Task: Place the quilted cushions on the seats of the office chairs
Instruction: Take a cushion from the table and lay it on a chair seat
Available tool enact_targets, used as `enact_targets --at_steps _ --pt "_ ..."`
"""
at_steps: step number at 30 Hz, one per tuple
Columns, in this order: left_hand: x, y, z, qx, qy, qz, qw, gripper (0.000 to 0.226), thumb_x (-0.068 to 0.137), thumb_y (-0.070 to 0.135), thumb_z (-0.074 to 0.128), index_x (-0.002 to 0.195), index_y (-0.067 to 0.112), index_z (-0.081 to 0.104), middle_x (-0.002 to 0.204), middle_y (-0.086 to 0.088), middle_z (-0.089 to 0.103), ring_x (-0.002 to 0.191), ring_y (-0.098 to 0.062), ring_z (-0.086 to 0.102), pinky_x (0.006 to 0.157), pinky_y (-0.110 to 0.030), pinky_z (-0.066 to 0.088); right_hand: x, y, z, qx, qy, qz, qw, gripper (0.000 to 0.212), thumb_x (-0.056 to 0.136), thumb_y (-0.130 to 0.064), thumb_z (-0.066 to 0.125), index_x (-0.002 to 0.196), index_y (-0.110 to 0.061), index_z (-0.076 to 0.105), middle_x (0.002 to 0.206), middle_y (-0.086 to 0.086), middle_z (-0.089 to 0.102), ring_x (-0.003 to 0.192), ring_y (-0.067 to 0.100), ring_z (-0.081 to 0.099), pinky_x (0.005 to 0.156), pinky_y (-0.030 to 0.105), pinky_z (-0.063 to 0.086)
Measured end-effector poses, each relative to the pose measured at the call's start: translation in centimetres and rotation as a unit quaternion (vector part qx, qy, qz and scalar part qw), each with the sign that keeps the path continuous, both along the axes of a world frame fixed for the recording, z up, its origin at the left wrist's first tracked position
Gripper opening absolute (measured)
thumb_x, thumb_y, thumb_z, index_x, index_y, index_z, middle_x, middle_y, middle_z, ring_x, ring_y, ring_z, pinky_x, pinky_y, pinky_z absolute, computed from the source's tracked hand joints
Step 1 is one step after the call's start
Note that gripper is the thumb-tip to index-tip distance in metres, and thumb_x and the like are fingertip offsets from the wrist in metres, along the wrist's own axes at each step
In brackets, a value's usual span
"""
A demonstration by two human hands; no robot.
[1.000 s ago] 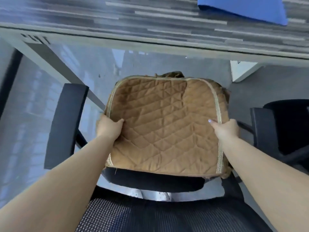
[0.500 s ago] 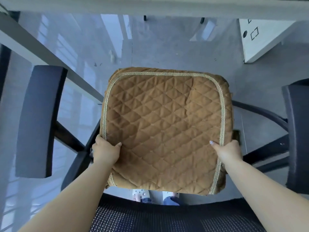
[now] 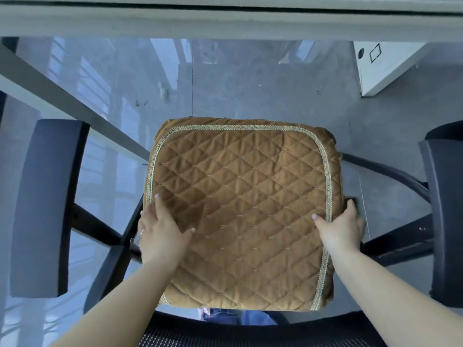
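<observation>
A brown quilted cushion (image 3: 245,204) with pale braided trim lies flat over the seat of a black office chair, covering it fully. My left hand (image 3: 160,231) rests palm-down on the cushion's near left part, fingers spread. My right hand (image 3: 338,229) grips the cushion's right edge, thumb on top and fingers wrapped around the side. The chair's left armrest (image 3: 47,206) and right armrest (image 3: 446,209) flank the cushion. Its mesh backrest (image 3: 225,334) runs along the bottom of the view.
A pale desk edge (image 3: 225,18) spans the top, with a slanted desk leg (image 3: 62,101) at the left. A white cabinet (image 3: 385,63) stands at the upper right on the glossy grey floor (image 3: 250,83). Black chair struts show under both armrests.
The cushion has come down flat onto the seat and the view has tilted downward. My left hand has let go of the edge and now lies flat on top; my right hand stays on the right edge.
</observation>
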State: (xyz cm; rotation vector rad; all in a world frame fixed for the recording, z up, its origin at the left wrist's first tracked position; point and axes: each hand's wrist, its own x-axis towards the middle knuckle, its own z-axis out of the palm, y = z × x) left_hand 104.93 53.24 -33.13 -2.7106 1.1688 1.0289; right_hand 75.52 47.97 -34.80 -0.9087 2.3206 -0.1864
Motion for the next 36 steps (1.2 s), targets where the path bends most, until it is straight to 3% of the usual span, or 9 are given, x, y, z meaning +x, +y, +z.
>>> enact_targets --at_steps 3,6,8,11,15,22,28,36 --pt "-1.1 -3.1 -0.3 -0.063 -0.03 -0.137 0.988 0.096 0.082 0.036 0.068 0.153 0.021 0.005 0.159 -0.012 0.009 0.147 -0.032 0.007 0.116 -0.05 0.022 2.3 -2.4 0.7 -0.055 0.029 0.17 0.984 0.084 0.081 -0.03 0.071 0.149 -0.023 0.023 0.156 0.012 0.018 0.142 0.033 0.021 0.112 0.048 0.027" --pt "-2.4 -6.2 -1.2 -0.067 -0.039 -0.233 0.969 0.09 0.085 0.031 0.063 0.152 0.032 0.003 0.161 -0.007 0.001 0.149 -0.028 -0.003 0.116 -0.056 0.017 5.6 -5.3 0.6 -0.041 0.038 0.376 0.925 0.085 0.082 -0.039 0.069 0.15 -0.033 0.018 0.161 0.002 -0.001 0.148 0.028 0.004 0.116 0.053 0.022" --pt "-3.1 -7.7 -2.3 -0.031 -0.044 -0.275 0.96 0.093 0.084 0.035 0.065 0.151 0.037 0.001 0.161 -0.004 -0.005 0.149 -0.027 -0.007 0.114 -0.058 0.02 7.6 -6.8 -0.1 0.004 0.056 0.453 0.89 0.091 0.079 -0.045 0.07 0.149 -0.038 0.012 0.161 0.001 -0.007 0.148 0.027 -0.003 0.114 0.058 0.02" --pt "-3.7 -8.8 -3.9 0.022 -0.05 -0.283 0.958 0.102 0.08 0.037 0.072 0.152 0.037 -0.001 0.161 -0.004 -0.009 0.149 -0.028 -0.009 0.112 -0.061 0.022 9.7 -7.6 -2.1 0.083 0.062 0.477 0.873 0.097 0.08 -0.047 0.068 0.149 -0.04 0.002 0.159 0.002 -0.018 0.147 0.028 -0.014 0.109 0.067 0.017" --pt "-4.3 -9.9 -5.1 0.042 -0.067 -0.296 0.952 0.105 0.08 0.031 0.073 0.152 0.033 -0.002 0.161 -0.009 -0.01 0.148 -0.032 -0.009 0.11 -0.066 0.021 10.3 -7.9 -4.4 0.092 0.105 0.488 0.862 0.097 0.083 -0.046 0.065 0.149 -0.038 -0.005 0.158 0.007 -0.022 0.145 0.032 -0.018 0.107 0.073 0.011" --pt "-4.2 -7.9 -4.1 0.044 -0.055 -0.291 0.954 0.106 0.079 0.033 0.074 0.151 0.036 -0.004 0.161 -0.005 -0.016 0.148 -0.029 -0.012 0.11 -0.065 0.02 9.1 -5.5 -3.5 0.041 0.092 0.491 0.865 0.092 0.083 -0.05 0.062 0.15 -0.039 0.0 0.159 0.003 -0.019 0.147 0.026 -0.016 0.111 0.068 0.01" --pt "-5.5 -0.3 -2.9 0.125 -0.028 -0.314 0.941 0.122 0.072 0.039 0.079 0.149 0.037 -0.014 0.158 -0.006 -0.026 0.147 -0.03 -0.017 0.11 -0.063 0.024 7.0 3.2 -2.3 0.125 0.073 0.531 0.835 0.106 0.078 -0.053 0.066 0.149 -0.038 -0.012 0.155 0.004 -0.033 0.144 0.026 -0.026 0.109 0.07 0.009" --pt "-5.8 0.5 -5.2 0.094 -0.062 -0.309 0.944 0.123 0.069 0.035 0.081 0.15 0.036 -0.011 0.158 -0.01 -0.023 0.147 -0.033 -0.012 0.11 -0.063 0.024 7.7 3.6 -4.3 0.119 0.087 0.525 0.838 0.108 0.077 -0.049 0.068 0.149 -0.037 -0.011 0.154 0.007 -0.033 0.143 0.029 -0.028 0.106 0.074 0.008"
